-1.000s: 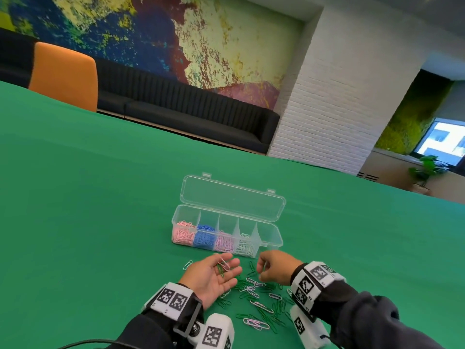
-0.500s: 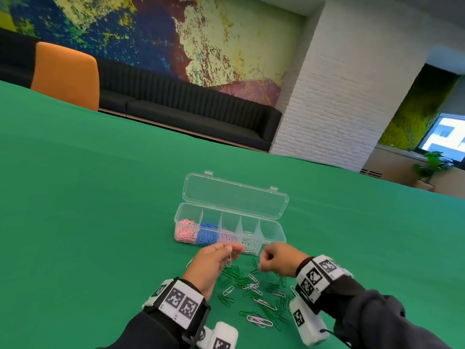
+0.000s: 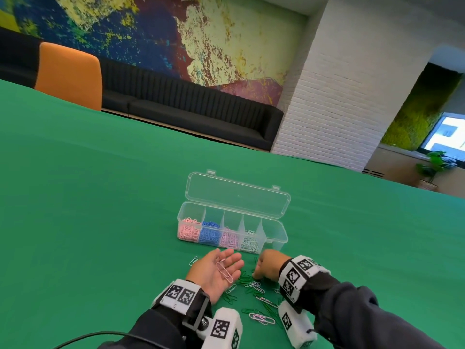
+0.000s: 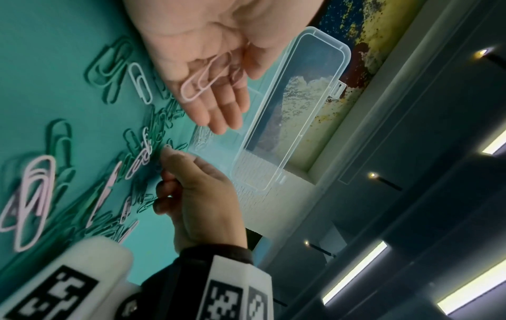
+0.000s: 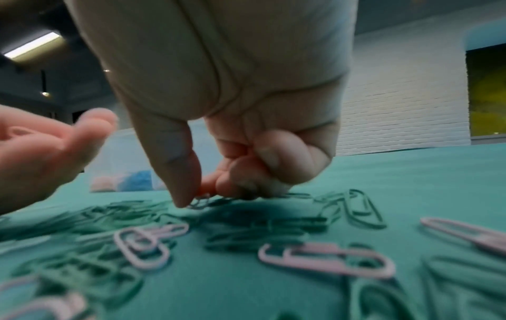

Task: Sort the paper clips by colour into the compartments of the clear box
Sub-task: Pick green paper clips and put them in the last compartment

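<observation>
Table covered with green cloth (image 3: 100, 210). On it stands a clear box (image 3: 279, 238) with its lid open toward the far side; four compartments from the left hold light pink, blue, pink and white clips. Near the box's front, loose paper clips (image 3: 254, 295), green, pink and white, lie scattered; one white clip (image 3: 193, 260) lies apart at left.
</observation>
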Available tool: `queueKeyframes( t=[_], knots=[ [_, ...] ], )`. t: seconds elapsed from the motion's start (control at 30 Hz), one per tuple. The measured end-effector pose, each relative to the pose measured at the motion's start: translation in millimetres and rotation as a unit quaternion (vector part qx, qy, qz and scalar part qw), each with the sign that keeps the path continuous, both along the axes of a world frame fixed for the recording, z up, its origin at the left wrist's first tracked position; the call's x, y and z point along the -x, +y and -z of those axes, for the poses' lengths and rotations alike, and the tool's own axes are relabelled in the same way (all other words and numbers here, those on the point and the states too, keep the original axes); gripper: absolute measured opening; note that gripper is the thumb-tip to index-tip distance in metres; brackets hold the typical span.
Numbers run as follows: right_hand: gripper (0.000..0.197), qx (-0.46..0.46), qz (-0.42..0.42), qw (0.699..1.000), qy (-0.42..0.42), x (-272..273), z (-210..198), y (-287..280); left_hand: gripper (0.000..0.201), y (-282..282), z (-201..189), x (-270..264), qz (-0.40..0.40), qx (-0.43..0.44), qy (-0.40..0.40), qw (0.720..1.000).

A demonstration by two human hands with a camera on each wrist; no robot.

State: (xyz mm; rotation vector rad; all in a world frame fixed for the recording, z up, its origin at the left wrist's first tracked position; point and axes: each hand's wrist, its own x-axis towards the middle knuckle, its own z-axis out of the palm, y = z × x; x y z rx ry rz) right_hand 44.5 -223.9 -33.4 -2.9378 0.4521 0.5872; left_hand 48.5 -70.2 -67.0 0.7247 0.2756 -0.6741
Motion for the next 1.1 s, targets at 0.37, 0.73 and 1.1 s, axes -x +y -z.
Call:
queueKeyframes(
  t=[0.37,0.73,1.1],
  knots=[
    [0.011,-0.221,-0.015,0.973,-0.071,13.5,-46.7,4.5,0.024,0.9,0.7,-0.2,0.035,0.013,0.003,0.999],
    [0.024,-0.075,-0.038,0.996,0.01,30.0,-10.9,-3.2,0.033,5.6,5.4,-6.7,0.046,0.058,0.042,0.996],
    [0.007,-0.281,-0.011,0.955,-0.093,17.5,-52.8,-3.4,0.04,3.6,3.1,-7.3,0.022,0.119,0.075,0.99]
  ],
)
